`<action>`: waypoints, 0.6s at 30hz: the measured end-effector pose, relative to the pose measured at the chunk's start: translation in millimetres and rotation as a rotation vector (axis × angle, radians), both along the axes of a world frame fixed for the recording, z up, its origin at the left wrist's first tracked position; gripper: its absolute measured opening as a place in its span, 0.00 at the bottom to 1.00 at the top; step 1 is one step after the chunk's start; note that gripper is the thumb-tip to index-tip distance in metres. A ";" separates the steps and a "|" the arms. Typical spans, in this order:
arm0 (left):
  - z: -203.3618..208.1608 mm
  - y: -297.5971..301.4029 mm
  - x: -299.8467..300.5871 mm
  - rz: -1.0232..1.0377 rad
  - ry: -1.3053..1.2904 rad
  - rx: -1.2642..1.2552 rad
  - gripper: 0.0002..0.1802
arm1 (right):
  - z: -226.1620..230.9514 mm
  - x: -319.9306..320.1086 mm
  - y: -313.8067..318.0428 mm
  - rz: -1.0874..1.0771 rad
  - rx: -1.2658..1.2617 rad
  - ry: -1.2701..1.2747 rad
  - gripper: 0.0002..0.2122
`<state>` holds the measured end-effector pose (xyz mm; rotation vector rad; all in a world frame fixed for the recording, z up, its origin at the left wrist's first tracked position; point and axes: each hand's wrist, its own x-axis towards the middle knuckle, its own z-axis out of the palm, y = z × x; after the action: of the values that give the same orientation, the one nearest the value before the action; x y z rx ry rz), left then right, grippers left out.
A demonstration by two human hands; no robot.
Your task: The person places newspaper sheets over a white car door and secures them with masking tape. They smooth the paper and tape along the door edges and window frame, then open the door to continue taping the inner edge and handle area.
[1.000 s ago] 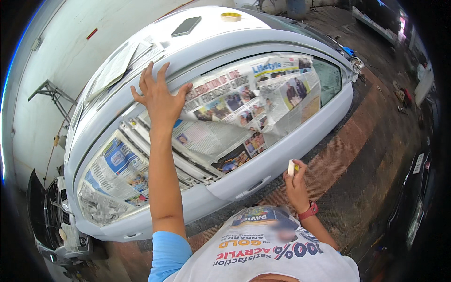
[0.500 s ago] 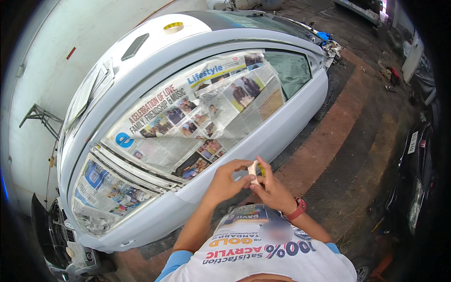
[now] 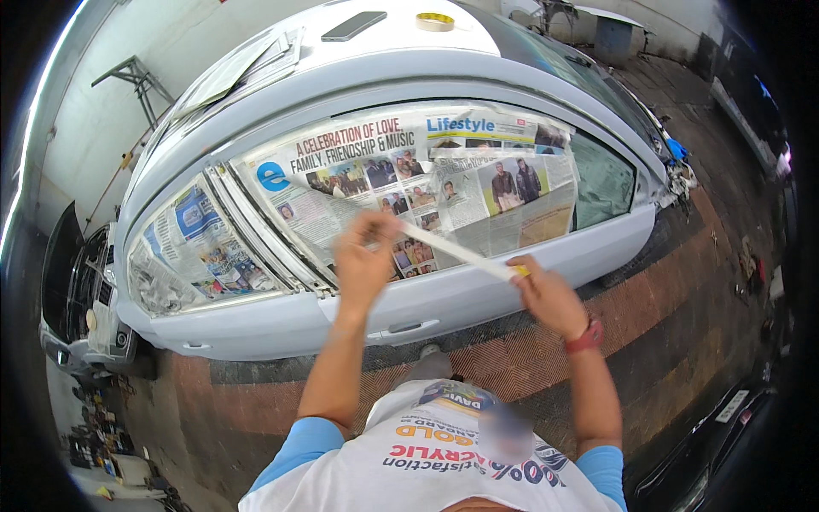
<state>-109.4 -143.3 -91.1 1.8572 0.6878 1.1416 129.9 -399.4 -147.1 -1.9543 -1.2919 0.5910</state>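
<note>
A strip of masking tape point(image 3: 456, 250) is stretched between my hands, sloping down to the right in front of the car's side window. My left hand point(image 3: 365, 252), smeared by motion, pinches its free end. In my right hand point(image 3: 550, 299) is the tape roll point(image 3: 519, 270), mostly hidden by the fingers. Newspaper sheets point(image 3: 520, 218) cover most of the front window, and another newspaper piece point(image 3: 200, 247) covers the rear one. Part of the front window's glass point(image 3: 603, 181) shows bare at its right end. Both hands are near the pale grey car door point(image 3: 478, 290).
On the white car roof lie a phone point(image 3: 354, 26), a second tape roll point(image 3: 435, 21) and some folded paper sheets point(image 3: 235, 72). A metal stand point(image 3: 136, 81) is by the wall. Other cars stand at the left point(image 3: 85, 316) and lower right point(image 3: 717, 444).
My hands have moved apart, drawing a length of tape off the roll. The left hand has gone up over the newspaper. The view has shifted, so the car sits further right.
</note>
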 end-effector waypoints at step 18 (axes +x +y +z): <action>78.6 140.4 32.3 0.562 0.038 0.283 0.12 | 209.0 123.7 199.4 -0.110 0.083 -0.469 0.14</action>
<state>-77.2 -2.9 -12.5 1.9804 1.1679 1.6305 253.6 -200.1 61.9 -2.1523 -1.4425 0.0177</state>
